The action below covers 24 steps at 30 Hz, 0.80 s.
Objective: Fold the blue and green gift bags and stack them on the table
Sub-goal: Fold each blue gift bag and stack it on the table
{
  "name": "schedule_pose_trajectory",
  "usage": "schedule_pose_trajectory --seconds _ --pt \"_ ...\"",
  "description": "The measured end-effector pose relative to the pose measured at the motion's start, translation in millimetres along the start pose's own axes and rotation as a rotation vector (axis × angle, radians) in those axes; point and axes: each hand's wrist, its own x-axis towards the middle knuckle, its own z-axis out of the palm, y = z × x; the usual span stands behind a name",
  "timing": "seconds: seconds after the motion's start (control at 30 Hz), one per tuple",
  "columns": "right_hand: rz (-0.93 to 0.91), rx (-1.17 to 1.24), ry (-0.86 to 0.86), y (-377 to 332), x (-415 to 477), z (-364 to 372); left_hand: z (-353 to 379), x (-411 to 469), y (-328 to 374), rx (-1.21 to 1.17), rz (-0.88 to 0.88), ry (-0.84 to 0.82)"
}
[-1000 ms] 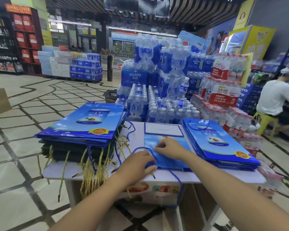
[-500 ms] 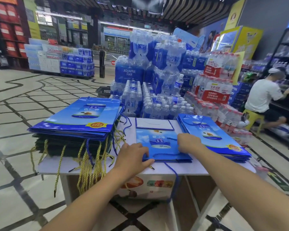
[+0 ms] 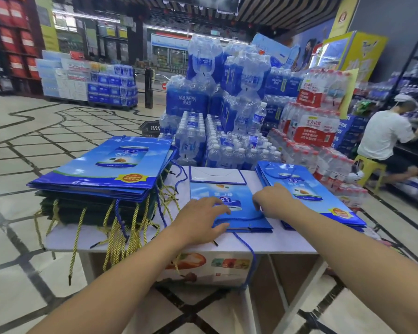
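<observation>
A folded blue gift bag (image 3: 237, 208) lies flat in the middle of the white table (image 3: 285, 244), its white bottom flap (image 3: 216, 175) turned up at the far end. My left hand (image 3: 200, 218) rests on its near left corner with fingers spread and thumb at the bag's front edge. My right hand (image 3: 274, 197) presses its right edge, fingers bent down onto it. The bag's blue cord (image 3: 247, 251) hangs over the table's front. A tall pile of blue bags (image 3: 106, 169) over dark green bags (image 3: 65, 210) sits at left. A lower stack of blue bags (image 3: 307, 191) lies at right.
Gold and blue cords (image 3: 121, 235) dangle off the left pile past the table edge. Shrink-wrapped water bottle packs (image 3: 227, 131) stand right behind the table. A person in a white shirt (image 3: 384, 136) sits on a yellow stool at right. Tiled floor lies to the left.
My left hand slid forward onto the middle bag's left corner. My right hand moved from the bag's centre to its right edge. The bag now lies flatter.
</observation>
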Motion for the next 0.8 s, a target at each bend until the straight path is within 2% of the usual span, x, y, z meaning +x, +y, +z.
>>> schedule_pose_trajectory --seconds 0.1,0.17,0.27,0.33,0.43,0.53,0.7,0.8 --pt "0.009 0.182 0.121 5.0 4.2 -9.6 10.1 1.6 -2.7 -0.079 0.044 -0.047" --pt "0.014 0.456 0.181 6.5 8.2 -17.7 15.6 0.4 -5.1 -0.109 0.039 -0.038" --pt "0.008 0.897 0.182 -3.9 11.1 -17.7 16.5 0.6 -6.0 -0.110 0.047 -0.043" --pt "0.045 0.963 0.193 -10.3 12.3 -7.5 17.0 0.1 -5.5 -0.112 0.050 -0.049" --pt "0.124 0.871 0.138 -8.6 13.7 9.5 18.7 0.5 -5.6 -0.080 0.040 -0.063" --pt "0.138 0.678 0.078 -4.9 14.8 22.0 19.7 1.3 -4.4 -0.062 -0.016 -0.075" --pt "0.146 0.187 0.140 -7.9 18.3 30.0 17.7 1.7 -1.7 -0.047 -0.145 -0.096" --pt "0.195 0.068 0.165 -5.3 17.2 26.4 16.7 3.0 0.9 -0.034 -0.161 -0.113"
